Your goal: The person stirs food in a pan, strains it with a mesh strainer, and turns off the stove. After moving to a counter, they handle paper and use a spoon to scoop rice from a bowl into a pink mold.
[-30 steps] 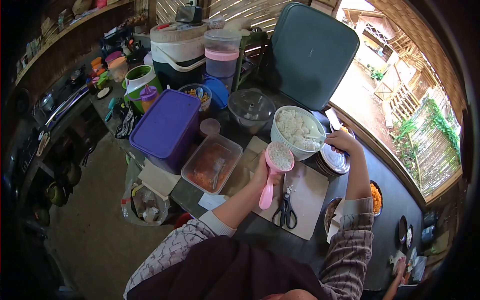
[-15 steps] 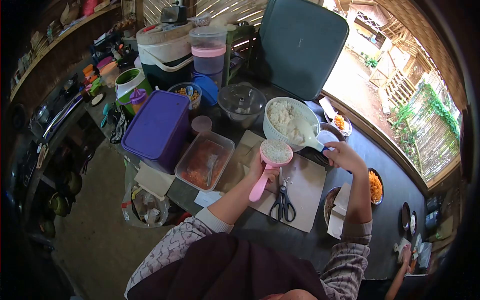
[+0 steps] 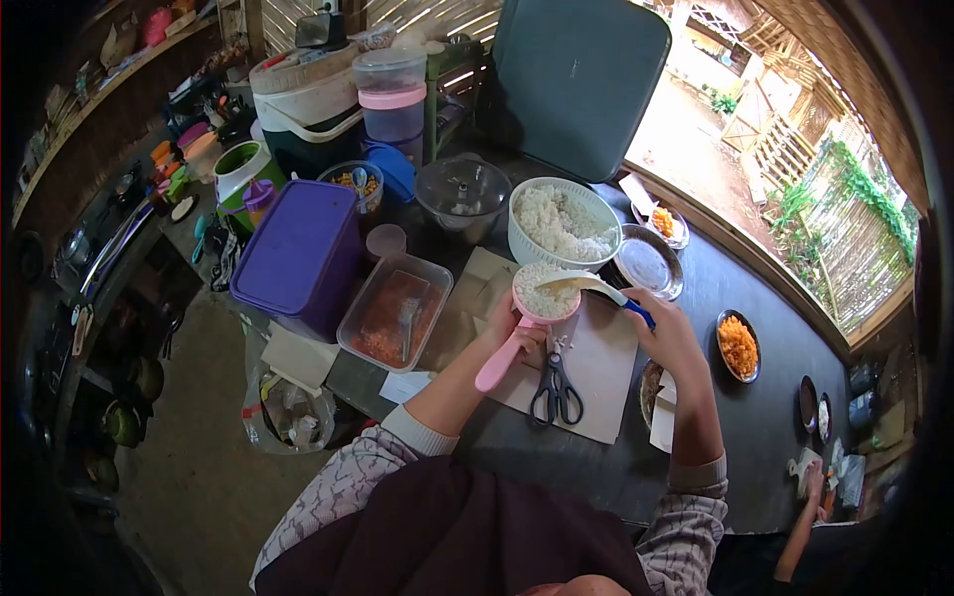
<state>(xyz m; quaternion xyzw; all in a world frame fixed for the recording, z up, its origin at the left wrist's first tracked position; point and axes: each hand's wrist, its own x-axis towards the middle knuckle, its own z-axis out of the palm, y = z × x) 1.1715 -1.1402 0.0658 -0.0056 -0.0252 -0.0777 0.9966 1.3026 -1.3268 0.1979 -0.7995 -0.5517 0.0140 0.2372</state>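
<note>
My left hand (image 3: 509, 328) is closed around a pink long-handled scoop (image 3: 500, 363), whose round cup is heaped with white rice (image 3: 545, 294). In my right hand (image 3: 661, 328) is a rice paddle (image 3: 596, 285) with a blue and white handle. Its pale blade lies over the rice in the scoop. Just behind stands a white ribbed basket (image 3: 527, 243) holding more cooked rice (image 3: 566, 221). Below the scoop, black-handled scissors (image 3: 556, 392) rest on brown paper sheets (image 3: 601, 382), with a few rice grains near the blades.
A clear tub of red sauce (image 3: 393, 313) with a spoon and a purple-lidded box (image 3: 298, 243) stand left. A lidded clear bowl (image 3: 462, 199) is behind. Bowls of shredded orange food (image 3: 737, 348) sit right. Another person's hand (image 3: 813, 487) shows at far right.
The paddle has moved from the rice basket down and left onto the scoop's rice. My right hand came with it. The whole view has shifted slightly.
</note>
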